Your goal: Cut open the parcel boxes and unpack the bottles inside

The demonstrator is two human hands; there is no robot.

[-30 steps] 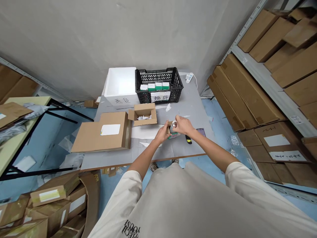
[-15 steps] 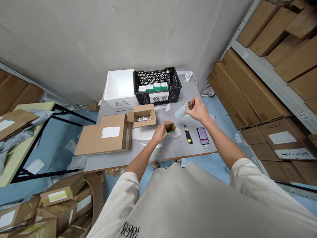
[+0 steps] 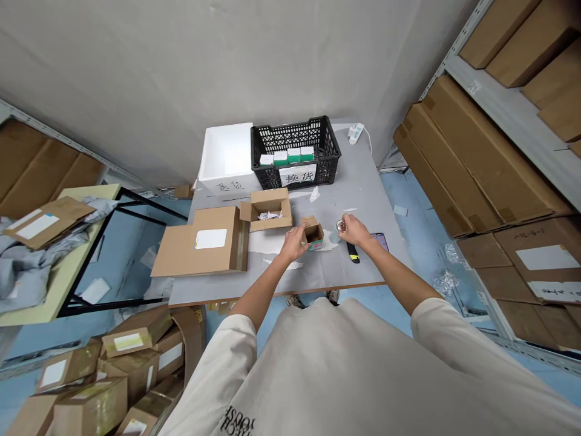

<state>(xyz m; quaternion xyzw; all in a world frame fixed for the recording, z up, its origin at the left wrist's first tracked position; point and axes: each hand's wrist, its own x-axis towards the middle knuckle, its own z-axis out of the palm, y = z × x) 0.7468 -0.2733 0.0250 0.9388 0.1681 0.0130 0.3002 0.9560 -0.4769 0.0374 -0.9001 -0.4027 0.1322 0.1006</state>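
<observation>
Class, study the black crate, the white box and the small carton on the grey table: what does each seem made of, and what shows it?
The black crate looks like matte moulded plastic, with its lattice of holes. The white box seems expanded foam: thick, dull walls. The small carton by the left hand looks like brown cardboard, with folded flaps.
</observation>
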